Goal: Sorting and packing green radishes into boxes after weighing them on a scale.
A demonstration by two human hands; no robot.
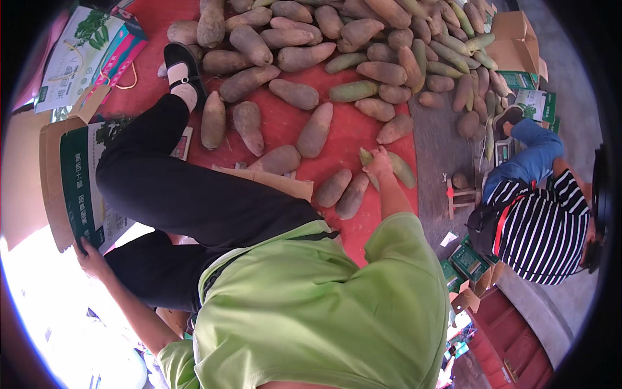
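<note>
My right hand [379,163] is stretched out over the red sheet [353,243], its fingers closed round a pale green radish [366,157]. Green also shows on the other side of this hand, on a radish [404,171]; whether it is the same one is hidden. Two soil-brown radishes [334,188] lie close by on the left. At far left my left hand [92,260] grips the lower edge of an open green-and-white cardboard box [78,185], which stands by my bent leg. The inside of this box is mostly out of sight.
A large heap of muddy radishes [301,55] covers the far side. A printed carton [84,52] stands at upper left. On the right, a person in a striped shirt [541,227] bends beside a scale [502,152], a small wooden stool [459,198] and several green boxes [468,259].
</note>
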